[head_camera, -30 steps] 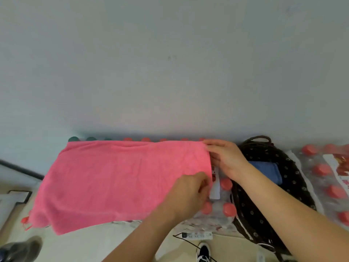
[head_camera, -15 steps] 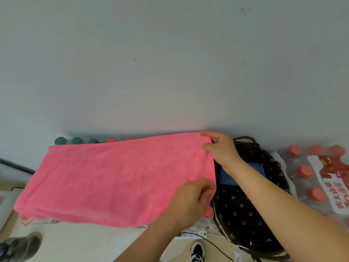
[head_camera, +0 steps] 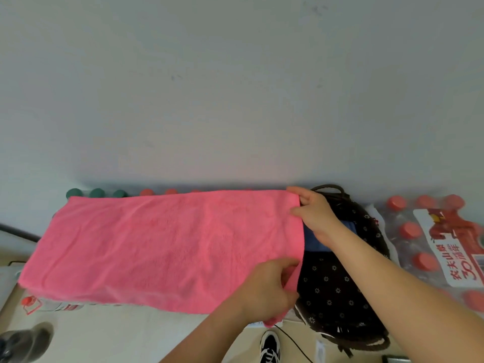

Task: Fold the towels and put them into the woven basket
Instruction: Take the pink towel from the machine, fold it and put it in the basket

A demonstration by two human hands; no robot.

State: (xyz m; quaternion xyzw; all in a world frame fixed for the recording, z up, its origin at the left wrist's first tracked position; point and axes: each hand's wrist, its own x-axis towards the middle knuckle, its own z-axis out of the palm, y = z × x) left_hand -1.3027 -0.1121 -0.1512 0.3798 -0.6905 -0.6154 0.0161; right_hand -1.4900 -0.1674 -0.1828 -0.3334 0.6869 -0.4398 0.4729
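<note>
Both hands, left [head_camera: 264,292] and right [head_camera: 314,213], pinch the spread pink towel's [head_camera: 162,247] right edge beside the woven basket [head_camera: 337,286].

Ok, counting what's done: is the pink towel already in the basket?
No, the pink towel lies spread beside the basket, left hand and right hand gripping its edge.

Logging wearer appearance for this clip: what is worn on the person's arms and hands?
The left forearm and right forearm are bare, no sleeves in view. The left hand and right hand show no gloves, rings, watch or bands.
</note>
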